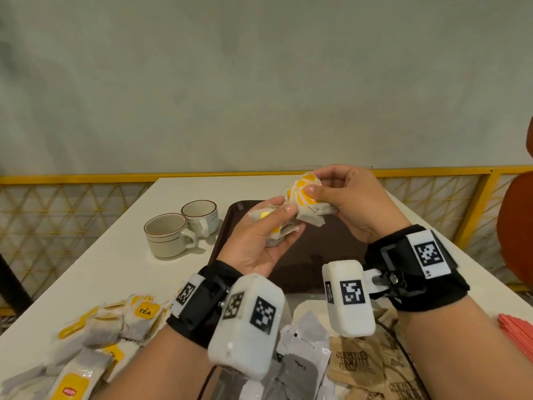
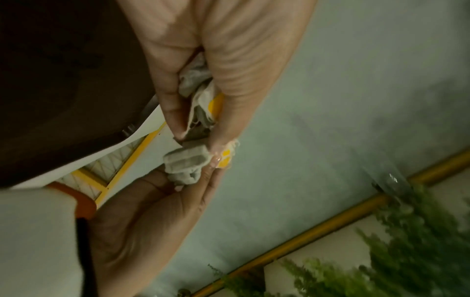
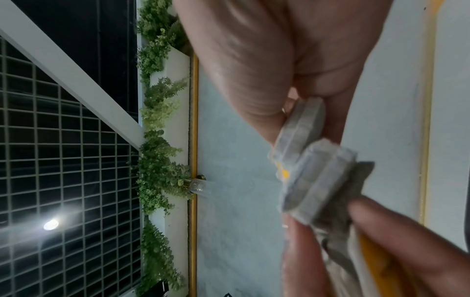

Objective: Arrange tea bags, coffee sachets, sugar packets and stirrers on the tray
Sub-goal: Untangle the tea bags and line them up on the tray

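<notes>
Both hands are raised above the dark brown tray, holding a bunch of tea bags with yellow tags. My left hand grips the lower part of the bunch, thumb on top. My right hand pinches the upper tea bags between thumb and fingers. In the left wrist view the tea bags sit between the left fingers, and the right hand meets them from below. In the right wrist view the grey tea bags are pinched at the fingertips. The tray looks bare.
More tea bags lie in a loose pile at the near left. Coffee sachets and brown sugar packets lie near the front edge. Red stirrers are at the right edge. Two cups stand left of the tray.
</notes>
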Motion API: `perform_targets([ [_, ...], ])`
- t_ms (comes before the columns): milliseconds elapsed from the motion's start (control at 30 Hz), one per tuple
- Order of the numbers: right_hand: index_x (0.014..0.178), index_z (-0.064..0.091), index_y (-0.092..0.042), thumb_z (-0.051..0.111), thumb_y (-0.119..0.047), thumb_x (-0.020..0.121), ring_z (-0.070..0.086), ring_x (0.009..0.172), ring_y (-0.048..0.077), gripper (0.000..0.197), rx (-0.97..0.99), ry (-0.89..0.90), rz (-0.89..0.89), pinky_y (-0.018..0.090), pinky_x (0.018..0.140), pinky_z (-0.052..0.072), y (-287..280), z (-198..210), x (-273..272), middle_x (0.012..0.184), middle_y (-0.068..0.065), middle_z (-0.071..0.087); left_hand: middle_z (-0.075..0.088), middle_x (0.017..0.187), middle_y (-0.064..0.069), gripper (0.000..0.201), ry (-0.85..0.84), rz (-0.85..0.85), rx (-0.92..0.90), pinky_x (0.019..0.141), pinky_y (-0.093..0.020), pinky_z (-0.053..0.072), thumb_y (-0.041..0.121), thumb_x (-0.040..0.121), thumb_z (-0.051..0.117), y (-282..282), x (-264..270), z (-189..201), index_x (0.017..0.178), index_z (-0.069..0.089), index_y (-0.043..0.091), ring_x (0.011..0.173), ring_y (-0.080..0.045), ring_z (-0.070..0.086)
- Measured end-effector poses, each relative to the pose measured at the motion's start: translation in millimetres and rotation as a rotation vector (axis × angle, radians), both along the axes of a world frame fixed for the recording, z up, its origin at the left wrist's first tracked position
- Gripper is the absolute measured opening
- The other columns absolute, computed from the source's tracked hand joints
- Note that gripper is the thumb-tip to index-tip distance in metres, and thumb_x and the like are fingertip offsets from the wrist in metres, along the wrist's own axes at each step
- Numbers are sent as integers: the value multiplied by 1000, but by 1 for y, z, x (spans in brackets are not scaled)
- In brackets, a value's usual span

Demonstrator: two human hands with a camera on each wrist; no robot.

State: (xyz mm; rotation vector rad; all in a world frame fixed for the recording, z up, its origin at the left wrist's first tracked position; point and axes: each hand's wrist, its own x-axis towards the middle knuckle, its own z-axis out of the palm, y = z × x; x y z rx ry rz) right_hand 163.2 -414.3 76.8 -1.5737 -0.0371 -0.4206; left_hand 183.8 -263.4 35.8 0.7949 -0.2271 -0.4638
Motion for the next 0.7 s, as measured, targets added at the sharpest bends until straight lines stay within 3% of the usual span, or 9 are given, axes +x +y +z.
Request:
perform_targets([
  [67, 89, 65, -8, 68, 6, 79, 67, 67, 15, 17, -13, -3, 14, 25, 65, 57, 1, 1, -2, 82, 11, 68, 71, 85, -10, 26, -26, 67, 92, 61, -28, 57, 3, 74, 70, 0, 2, -2, 97, 62, 9, 73, -17, 71],
  [200, 89, 66, -10, 70, 4, 77, 69, 69, 16, 19, -28, 5, 19, 30, 72, 58, 1, 2, -5, 82, 10, 71, 68, 81, -9, 8, -36, 101, 174, 55, -26, 54, 5, 83, 67, 0, 4, -3, 82, 64, 11, 67, -15, 67],
  [367, 90, 65, -10, 70, 4, 78, 68, 68, 16, 19, 1, -17, 0, 33, 72, 58, 0, 2, -3, 81, 11, 70, 66, 85, -14, 4, 104, 16, 21, 52, -25, 55, 7, 85, 63, 2, 7, -1, 89, 60, 7, 67, -18, 65],
  [533, 89, 64, -10, 70, 3, 78, 67, 64, 12, 18, 31, -48, -40, 25, 64, 57, -12, 5, -3, 77, 7, 69, 66, 78, -14, 3, 110, 82, -22, 52, -25, 55, 7, 88, 60, 12, 16, 2, 87, 58, 7, 65, -18, 65],
  [600, 88, 65, -10, 71, 1, 74, 67, 64, 9, 19, -10, -60, 14, 20, 63, 57, -16, 8, -7, 75, 3, 69, 66, 78, -13, 2, 62, 111, 2, 53, -25, 55, 8, 88, 60, 18, 21, 3, 89, 58, 8, 65, -17, 66],
  [700, 87, 68, -10, 72, -6, 64, 66, 68, 7, 23, -151, -37, 259, 18, 66, 55, -18, 14, -21, 74, -1, 70, 64, 78, -11, 2, -44, 139, 110, 54, -25, 54, 8, 88, 60, 26, 26, 3, 88, 59, 9, 65, -15, 65],
])
